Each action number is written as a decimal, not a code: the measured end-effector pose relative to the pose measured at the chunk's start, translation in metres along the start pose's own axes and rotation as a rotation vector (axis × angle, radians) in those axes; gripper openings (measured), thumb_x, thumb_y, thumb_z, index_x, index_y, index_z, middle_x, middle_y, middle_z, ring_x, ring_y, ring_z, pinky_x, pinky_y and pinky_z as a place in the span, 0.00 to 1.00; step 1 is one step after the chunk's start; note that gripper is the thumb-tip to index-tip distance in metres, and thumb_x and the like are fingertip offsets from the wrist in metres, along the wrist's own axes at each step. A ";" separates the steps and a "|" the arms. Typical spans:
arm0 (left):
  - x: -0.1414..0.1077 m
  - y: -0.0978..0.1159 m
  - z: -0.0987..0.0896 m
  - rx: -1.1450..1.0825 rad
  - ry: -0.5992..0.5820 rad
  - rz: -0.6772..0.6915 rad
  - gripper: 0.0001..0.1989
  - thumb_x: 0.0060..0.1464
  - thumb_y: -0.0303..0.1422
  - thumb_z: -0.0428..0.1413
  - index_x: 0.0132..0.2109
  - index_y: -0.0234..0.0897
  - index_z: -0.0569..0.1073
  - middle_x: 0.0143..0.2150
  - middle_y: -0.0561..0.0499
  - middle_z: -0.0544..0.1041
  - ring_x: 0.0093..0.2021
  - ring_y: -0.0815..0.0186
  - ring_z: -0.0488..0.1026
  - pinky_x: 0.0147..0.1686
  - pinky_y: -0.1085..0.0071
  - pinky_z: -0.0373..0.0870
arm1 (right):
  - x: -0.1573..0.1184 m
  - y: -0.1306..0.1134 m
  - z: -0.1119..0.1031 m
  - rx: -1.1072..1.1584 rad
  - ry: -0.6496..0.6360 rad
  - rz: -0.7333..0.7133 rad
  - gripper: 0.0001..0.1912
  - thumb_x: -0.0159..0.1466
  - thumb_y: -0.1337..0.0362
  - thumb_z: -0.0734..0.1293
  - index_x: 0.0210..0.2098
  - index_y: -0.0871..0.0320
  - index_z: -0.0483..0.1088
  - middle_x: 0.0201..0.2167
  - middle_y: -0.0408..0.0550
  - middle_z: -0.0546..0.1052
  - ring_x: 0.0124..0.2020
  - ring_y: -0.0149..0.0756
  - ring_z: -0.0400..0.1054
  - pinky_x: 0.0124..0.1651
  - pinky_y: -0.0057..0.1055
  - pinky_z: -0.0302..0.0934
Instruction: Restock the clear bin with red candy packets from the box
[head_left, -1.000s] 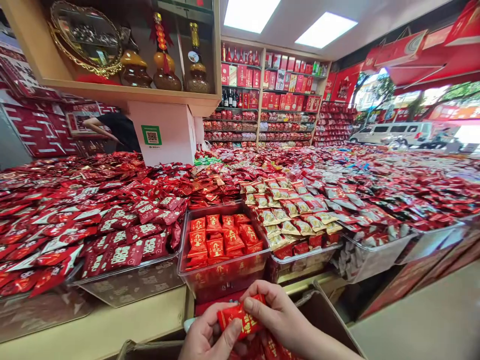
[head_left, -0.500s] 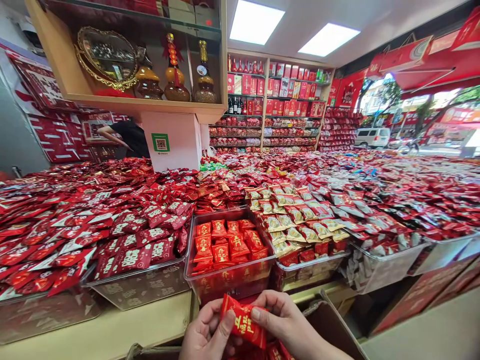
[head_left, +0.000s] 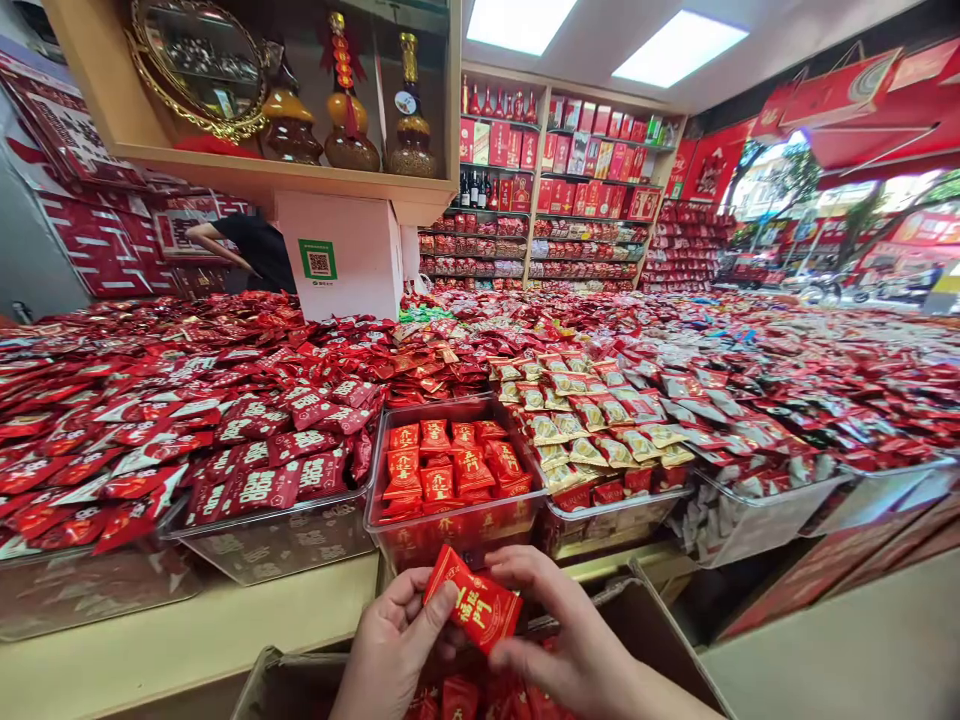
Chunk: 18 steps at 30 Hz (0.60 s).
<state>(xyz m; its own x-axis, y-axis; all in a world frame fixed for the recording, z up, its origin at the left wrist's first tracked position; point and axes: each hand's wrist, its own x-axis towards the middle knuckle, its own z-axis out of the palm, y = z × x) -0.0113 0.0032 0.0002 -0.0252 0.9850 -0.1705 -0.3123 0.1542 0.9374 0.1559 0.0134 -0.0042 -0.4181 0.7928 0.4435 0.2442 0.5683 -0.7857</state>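
Observation:
My left hand (head_left: 401, 635) pinches a small red wrapped candy (head_left: 474, 605) with gold lettering at its left end, thumb on top. Around the candy's right end, my right hand (head_left: 574, 635) is open, with thumb and fingers spread apart; whether a fingertip brushes the wrapper I cannot tell. Beneath both hands is an open cardboard box (head_left: 652, 630) with more red wrapped candies (head_left: 459, 695) in it, partly hidden by my hands. Just beyond stands a clear plastic bin (head_left: 457, 530) holding similar red candies (head_left: 437, 480) in stacked rows.
Left of that bin, another bin (head_left: 277, 545) is heaped with dark red packets (head_left: 255, 490). To the right, a bin (head_left: 615, 515) holds gold-and-red packets (head_left: 592, 410). A white pillar with a QR code (head_left: 317, 260) and a display cabinet (head_left: 300, 175) rise behind. A person's arm (head_left: 214, 240) shows at left.
The right hand's fingers have loosened from the candy and spread, while the left keeps hold. Both hands and the candy have shifted slightly up and left, uncovering more candies in the box.

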 end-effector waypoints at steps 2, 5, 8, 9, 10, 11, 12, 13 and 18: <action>0.001 -0.001 -0.001 -0.020 -0.009 -0.044 0.15 0.35 0.38 0.63 0.29 0.33 0.70 0.16 0.57 0.73 0.15 0.75 0.66 0.14 0.83 0.60 | 0.000 -0.004 -0.005 -0.411 -0.040 -0.337 0.20 0.53 0.59 0.66 0.43 0.59 0.62 0.45 0.55 0.68 0.45 0.38 0.61 0.44 0.34 0.59; -0.001 0.000 0.000 -0.037 -0.053 -0.115 0.15 0.35 0.40 0.62 0.25 0.34 0.68 0.13 0.58 0.71 0.13 0.76 0.64 0.13 0.83 0.57 | -0.001 -0.012 -0.012 -0.758 -0.063 -0.626 0.10 0.59 0.69 0.60 0.41 0.58 0.64 0.38 0.49 0.73 0.38 0.33 0.63 0.38 0.30 0.60; -0.004 0.002 -0.001 -0.116 -0.131 -0.109 0.16 0.39 0.44 0.59 0.24 0.35 0.68 0.13 0.56 0.71 0.14 0.74 0.65 0.14 0.82 0.57 | -0.003 -0.019 -0.019 -0.771 -0.038 -0.706 0.10 0.60 0.69 0.58 0.41 0.61 0.64 0.36 0.49 0.74 0.35 0.33 0.63 0.34 0.29 0.59; -0.005 0.003 -0.001 -0.144 -0.149 -0.098 0.17 0.41 0.45 0.57 0.25 0.35 0.68 0.13 0.56 0.71 0.14 0.73 0.66 0.15 0.81 0.57 | -0.002 -0.022 -0.022 -0.746 -0.019 -0.702 0.09 0.60 0.69 0.58 0.41 0.62 0.64 0.35 0.50 0.74 0.34 0.33 0.63 0.33 0.29 0.59; -0.006 0.002 -0.002 -0.159 -0.159 -0.088 0.17 0.42 0.47 0.55 0.26 0.35 0.69 0.14 0.55 0.72 0.15 0.73 0.66 0.16 0.80 0.57 | 0.001 -0.024 -0.026 -0.723 -0.002 -0.682 0.09 0.60 0.69 0.59 0.41 0.62 0.63 0.35 0.50 0.74 0.34 0.33 0.63 0.34 0.29 0.58; -0.005 0.002 -0.004 -0.157 -0.164 -0.080 0.18 0.42 0.48 0.54 0.27 0.35 0.69 0.15 0.54 0.73 0.16 0.72 0.67 0.16 0.80 0.57 | 0.008 -0.027 -0.030 -0.708 0.026 -0.657 0.09 0.59 0.70 0.59 0.40 0.61 0.63 0.35 0.50 0.74 0.33 0.33 0.62 0.34 0.29 0.58; -0.005 0.001 -0.005 -0.144 -0.166 -0.077 0.19 0.42 0.48 0.54 0.28 0.34 0.70 0.16 0.53 0.73 0.16 0.72 0.68 0.17 0.80 0.57 | 0.017 -0.029 -0.034 -0.708 0.059 -0.627 0.08 0.59 0.71 0.59 0.38 0.60 0.64 0.34 0.50 0.73 0.33 0.32 0.62 0.34 0.30 0.58; -0.003 -0.001 -0.006 -0.132 -0.166 -0.080 0.20 0.41 0.49 0.55 0.28 0.34 0.70 0.17 0.53 0.74 0.17 0.72 0.68 0.17 0.80 0.57 | 0.030 -0.031 -0.039 -0.731 0.089 -0.593 0.07 0.58 0.72 0.58 0.35 0.60 0.64 0.33 0.49 0.73 0.32 0.32 0.62 0.34 0.30 0.57; 0.000 -0.010 -0.007 0.016 -0.196 -0.073 0.22 0.39 0.51 0.55 0.27 0.34 0.69 0.18 0.54 0.72 0.18 0.74 0.66 0.19 0.79 0.56 | 0.124 -0.027 -0.050 -1.137 -0.056 -0.310 0.08 0.58 0.70 0.56 0.27 0.61 0.65 0.29 0.50 0.70 0.34 0.35 0.62 0.37 0.30 0.56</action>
<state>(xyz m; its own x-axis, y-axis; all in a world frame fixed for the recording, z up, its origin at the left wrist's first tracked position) -0.0152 0.0008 -0.0114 0.1822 0.9671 -0.1772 -0.2915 0.2253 0.9297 0.1418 0.1074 0.0935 -0.6275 0.5917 0.5062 0.7528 0.6271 0.2002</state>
